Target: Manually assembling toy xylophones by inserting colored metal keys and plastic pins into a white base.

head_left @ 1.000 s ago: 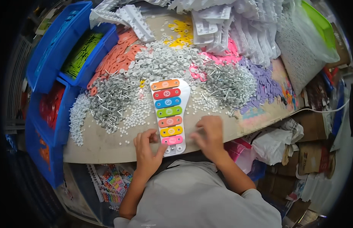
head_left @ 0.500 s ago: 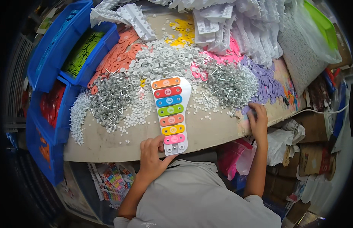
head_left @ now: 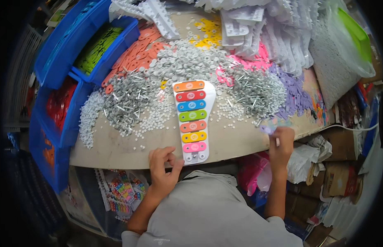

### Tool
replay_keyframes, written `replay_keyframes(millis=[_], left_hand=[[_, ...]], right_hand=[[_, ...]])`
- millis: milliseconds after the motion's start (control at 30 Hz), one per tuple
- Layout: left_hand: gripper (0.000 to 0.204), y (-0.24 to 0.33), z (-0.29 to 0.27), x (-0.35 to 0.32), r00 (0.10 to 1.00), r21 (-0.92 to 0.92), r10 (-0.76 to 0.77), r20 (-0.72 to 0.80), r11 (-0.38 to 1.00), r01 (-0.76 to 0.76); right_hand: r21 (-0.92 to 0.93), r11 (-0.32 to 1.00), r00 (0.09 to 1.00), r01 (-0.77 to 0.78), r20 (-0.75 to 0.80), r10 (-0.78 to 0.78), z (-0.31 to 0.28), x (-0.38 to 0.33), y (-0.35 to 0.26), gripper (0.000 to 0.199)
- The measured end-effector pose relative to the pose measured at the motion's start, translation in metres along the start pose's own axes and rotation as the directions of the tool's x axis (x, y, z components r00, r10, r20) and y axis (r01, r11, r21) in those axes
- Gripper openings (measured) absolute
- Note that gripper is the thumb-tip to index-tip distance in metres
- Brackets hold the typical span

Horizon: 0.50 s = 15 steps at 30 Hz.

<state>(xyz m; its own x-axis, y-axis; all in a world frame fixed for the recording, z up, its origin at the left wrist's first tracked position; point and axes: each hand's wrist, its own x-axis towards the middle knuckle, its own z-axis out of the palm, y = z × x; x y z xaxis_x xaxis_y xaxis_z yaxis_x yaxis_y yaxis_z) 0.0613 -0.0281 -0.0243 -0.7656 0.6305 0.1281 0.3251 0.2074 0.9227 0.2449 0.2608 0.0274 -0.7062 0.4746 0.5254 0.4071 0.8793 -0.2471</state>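
A white toy xylophone (head_left: 211,92) lies on the table in front of me, with a column of coloured number bars on it. The lowest bar is pink (head_left: 194,147); below it two white posts and a small metal piece show on bare white plastic. My left hand (head_left: 163,166) is open at the table's front edge, its thumb close to the toy's lower left side and its fingers apart from it. My right hand (head_left: 281,144) is closed at the right front edge, pinching a purple bar (head_left: 266,129) that is smeared by motion.
Loose heaps cover the table: metal pins (head_left: 127,101), more pins (head_left: 257,92), white caps (head_left: 183,61), orange bars (head_left: 138,49) and purple bars (head_left: 296,96). Blue bins (head_left: 68,119) stand at left. White plastic bases (head_left: 278,37) pile up at the back, beside a filled clear bag (head_left: 333,57).
My right hand has drawn back toward me from the table edge with a purple bar. My left hand has let go of the xylophone's lower end. The whole view has shifted slightly.
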Motion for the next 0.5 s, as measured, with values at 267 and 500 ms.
replay_keyframes(millis=[267,500], left_hand=[[0.036,0.036,0.009,0.012,0.955,-0.524,-0.185,0.232,0.804,0.283],[0.038,0.031,-0.001,0.005,0.931,-0.475,-0.265,0.250,0.805,0.357]], right_hand=[[0.407,0.809,0.901,0.423,-0.092,-0.425,0.036,-0.009,-0.102,0.024],[0.700,0.711,0.914,-0.074,0.332,-0.232,0.034,-0.001,-0.117,0.031]])
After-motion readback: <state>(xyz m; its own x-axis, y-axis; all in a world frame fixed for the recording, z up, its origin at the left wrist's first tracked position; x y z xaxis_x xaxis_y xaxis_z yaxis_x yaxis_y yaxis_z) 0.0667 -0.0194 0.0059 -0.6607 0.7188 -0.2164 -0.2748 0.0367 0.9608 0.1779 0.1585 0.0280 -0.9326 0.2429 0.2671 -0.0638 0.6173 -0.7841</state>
